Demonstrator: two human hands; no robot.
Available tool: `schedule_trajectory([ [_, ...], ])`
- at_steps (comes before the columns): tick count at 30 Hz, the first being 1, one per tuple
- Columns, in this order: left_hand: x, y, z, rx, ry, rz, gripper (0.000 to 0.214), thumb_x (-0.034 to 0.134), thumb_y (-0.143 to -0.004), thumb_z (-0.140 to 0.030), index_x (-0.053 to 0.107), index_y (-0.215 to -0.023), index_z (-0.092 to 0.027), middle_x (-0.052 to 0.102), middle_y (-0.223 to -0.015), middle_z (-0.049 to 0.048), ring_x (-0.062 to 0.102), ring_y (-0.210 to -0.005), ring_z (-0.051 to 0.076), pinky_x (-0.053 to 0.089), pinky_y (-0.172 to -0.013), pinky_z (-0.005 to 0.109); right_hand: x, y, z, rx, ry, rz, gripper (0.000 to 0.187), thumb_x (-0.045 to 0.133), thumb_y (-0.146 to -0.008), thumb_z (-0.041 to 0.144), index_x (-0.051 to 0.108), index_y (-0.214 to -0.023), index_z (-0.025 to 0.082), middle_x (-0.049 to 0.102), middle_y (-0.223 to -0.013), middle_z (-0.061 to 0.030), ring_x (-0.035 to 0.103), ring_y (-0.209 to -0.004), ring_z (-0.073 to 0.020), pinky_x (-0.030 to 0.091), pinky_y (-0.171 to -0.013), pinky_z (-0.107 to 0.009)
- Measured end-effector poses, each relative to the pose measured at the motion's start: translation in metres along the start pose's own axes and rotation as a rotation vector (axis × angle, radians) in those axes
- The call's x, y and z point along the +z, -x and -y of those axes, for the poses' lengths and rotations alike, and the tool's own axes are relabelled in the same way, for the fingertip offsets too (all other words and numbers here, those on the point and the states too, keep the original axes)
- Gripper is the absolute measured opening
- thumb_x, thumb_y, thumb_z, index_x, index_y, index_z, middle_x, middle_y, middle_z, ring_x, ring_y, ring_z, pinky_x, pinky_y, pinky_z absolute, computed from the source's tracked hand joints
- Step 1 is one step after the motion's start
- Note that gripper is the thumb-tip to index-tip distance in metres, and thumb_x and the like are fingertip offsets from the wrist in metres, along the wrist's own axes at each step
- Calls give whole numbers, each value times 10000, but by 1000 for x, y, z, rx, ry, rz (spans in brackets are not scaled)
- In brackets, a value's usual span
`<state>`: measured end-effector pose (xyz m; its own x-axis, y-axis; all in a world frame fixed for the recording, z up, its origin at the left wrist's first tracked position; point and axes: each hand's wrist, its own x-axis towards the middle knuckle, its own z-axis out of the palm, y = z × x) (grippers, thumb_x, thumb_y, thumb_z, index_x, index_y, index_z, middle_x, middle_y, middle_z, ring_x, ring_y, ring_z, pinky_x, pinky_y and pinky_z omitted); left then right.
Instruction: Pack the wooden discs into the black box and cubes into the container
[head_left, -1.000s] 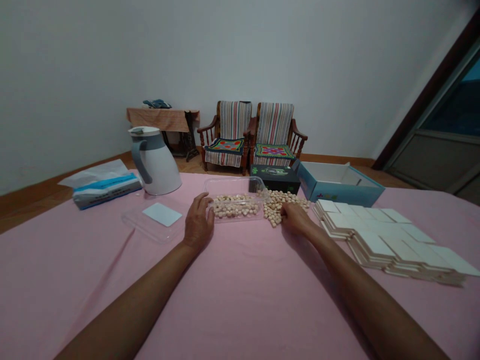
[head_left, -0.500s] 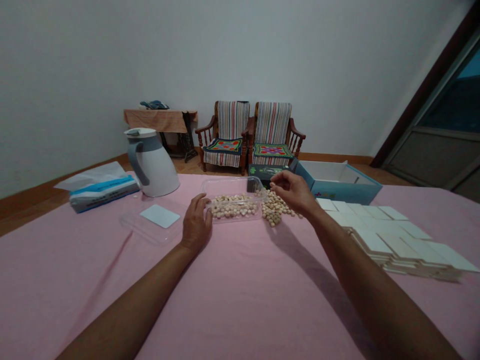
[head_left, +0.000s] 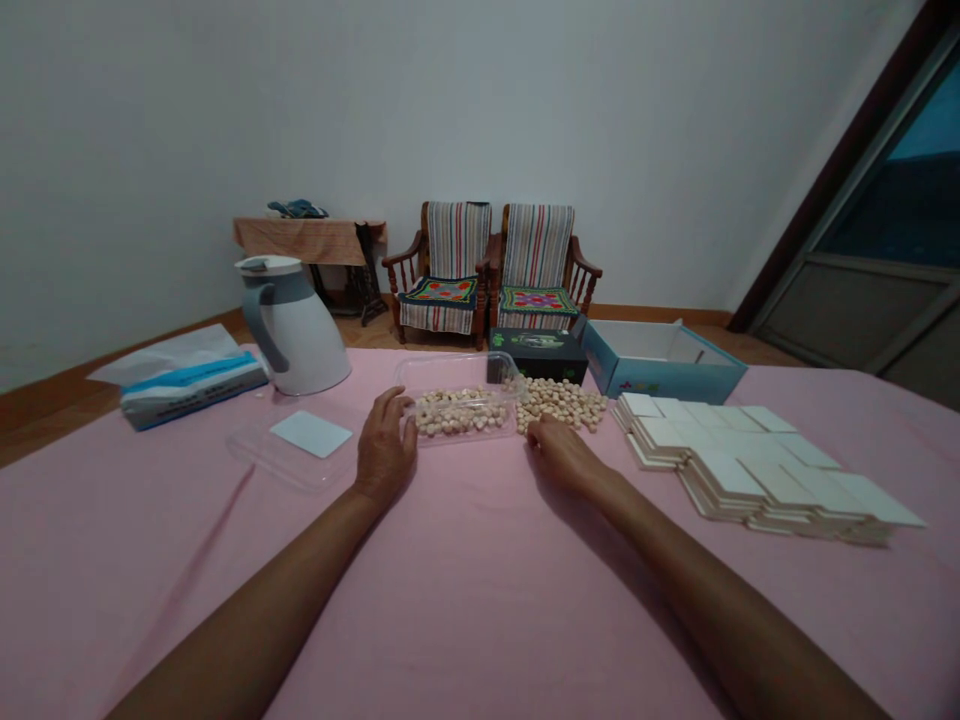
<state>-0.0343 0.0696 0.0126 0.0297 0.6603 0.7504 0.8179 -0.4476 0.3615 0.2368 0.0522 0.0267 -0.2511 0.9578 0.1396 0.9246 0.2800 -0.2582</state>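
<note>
My left hand (head_left: 386, 450) holds the left end of a clear plastic container (head_left: 469, 438), thumb and fingers curved against its edge. Inside lie many small round beige pieces (head_left: 461, 412), like chickpeas or wooden beads; which, I cannot tell. More of these form a loose pile (head_left: 566, 400) on the cloth just right of the container. At the pile's near edge my right hand (head_left: 562, 455) rests low, its fingers curled down and in. Its fingertips are hidden, so whatever they pinch does not show.
Behind the pile stand a black box (head_left: 540, 350) and an open blue box (head_left: 667, 378). Stacked pale wooden tiles (head_left: 739, 450) lie right. On the left are a white jug (head_left: 307, 345), a tissue pack (head_left: 195, 388) and a clear lid (head_left: 281, 470) with a white card (head_left: 311, 433).
My right hand has come down from above the pile to its near edge, closer to me. My left hand stays at the container. The view has shifted slightly.
</note>
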Motion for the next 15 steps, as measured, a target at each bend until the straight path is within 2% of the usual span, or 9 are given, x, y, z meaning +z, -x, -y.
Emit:
schedule_trajectory([
  [2, 0, 0, -1, 1, 0, 2, 216, 463, -830, -134, 531, -1031, -179, 519, -1246, 119, 533, -1146, 252, 474, -960, 404, 4, 2, -1, -3, 26, -1, 168, 486, -785, 71, 630, -836, 140, 627, -904, -112, 559, -789, -168, 314, -627, -252],
  [4, 0, -1, -1, -1, 0, 3, 212, 466, -830, -141, 532, -1028, -178, 519, -1246, 119, 530, -1150, 254, 473, -959, 404, -1, 1, -5, 1, 35, 2, 152, 504, -751, 53, 627, -783, 136, 630, -849, -110, 556, -763, -174, 315, -624, -260],
  [6, 0, -1, 0, -3, 0, 3, 211, 466, -832, -144, 532, -1029, -178, 519, -1247, 119, 534, -1142, 252, 473, -959, 404, -15, -2, -8, 6, 27, -10, 147, 516, -708, 37, 616, -733, 141, 628, -797, -93, 550, -748, -173, 320, -621, -260],
  [9, 1, -1, 0, -1, -4, 2, 213, 464, -833, -142, 530, -1032, -177, 519, -1250, 121, 537, -1134, 251, 476, -955, 403, -42, -12, -7, -3, -33, -113, 157, 508, -699, 53, 604, -770, 154, 623, -814, -60, 547, -752, -154, 346, -631, -245],
  [12, 0, -1, 0, 1, -8, 1, 215, 465, -830, -141, 528, -1033, -176, 519, -1246, 123, 534, -1138, 256, 480, -948, 404, -62, -21, 2, -96, -352, -343, 177, 522, -734, 116, 608, -881, 163, 629, -867, -41, 563, -720, -129, 401, -631, -231],
  [15, -1, -1, -1, -1, -10, 4, 213, 461, -836, -146, 528, -1035, -178, 518, -1248, 120, 538, -1135, 255, 481, -948, 407, -64, -23, 9, -176, -544, -427, 250, 514, -765, 156, 605, -996, 180, 636, -977, -48, 590, -762, -128, 446, -659, -239],
])
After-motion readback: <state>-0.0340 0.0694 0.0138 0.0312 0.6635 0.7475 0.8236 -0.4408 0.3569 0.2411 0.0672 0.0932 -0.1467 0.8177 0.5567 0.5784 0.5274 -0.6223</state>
